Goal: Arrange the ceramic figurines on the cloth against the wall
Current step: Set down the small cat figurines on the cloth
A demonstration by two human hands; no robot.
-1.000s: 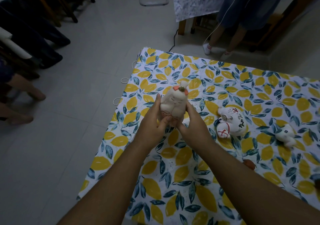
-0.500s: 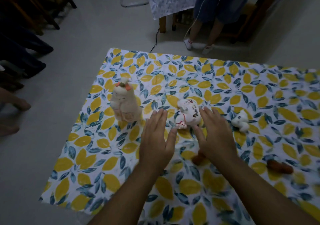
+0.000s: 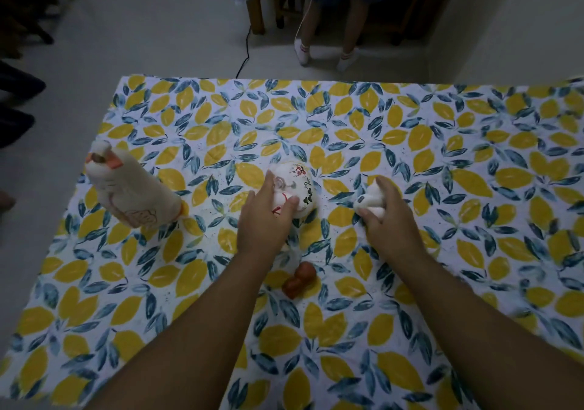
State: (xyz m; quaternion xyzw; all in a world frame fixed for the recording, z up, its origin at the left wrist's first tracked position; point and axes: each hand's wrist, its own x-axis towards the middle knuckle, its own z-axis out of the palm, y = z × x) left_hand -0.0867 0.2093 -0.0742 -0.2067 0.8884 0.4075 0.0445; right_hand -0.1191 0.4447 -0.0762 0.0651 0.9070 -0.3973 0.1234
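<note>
A tall cream cat figurine (image 3: pixel 134 190) with orange ears stands upright at the left side of the lemon-print cloth (image 3: pixel 442 144). My left hand (image 3: pixel 264 217) grips a round white painted figurine (image 3: pixel 300 188) in the middle of the cloth. To its right, my right hand (image 3: pixel 387 217) closes around a small white figurine (image 3: pixel 368 199). A small brown figurine (image 3: pixel 300 278) lies on its side between my forearms.
A person's legs in white socks (image 3: pixel 325 52) stand past the cloth's far edge, beside a wooden table leg (image 3: pixel 256 15) and a black cable (image 3: pixel 243 59). The wall (image 3: pixel 521 21) rises at the far right. Dark shoes (image 3: pixel 15 100) are on the floor at left.
The tall cat figurine was set down upright at the left and released. Both hands moved right: the left took the round painted figurine, the right took the small white one.
</note>
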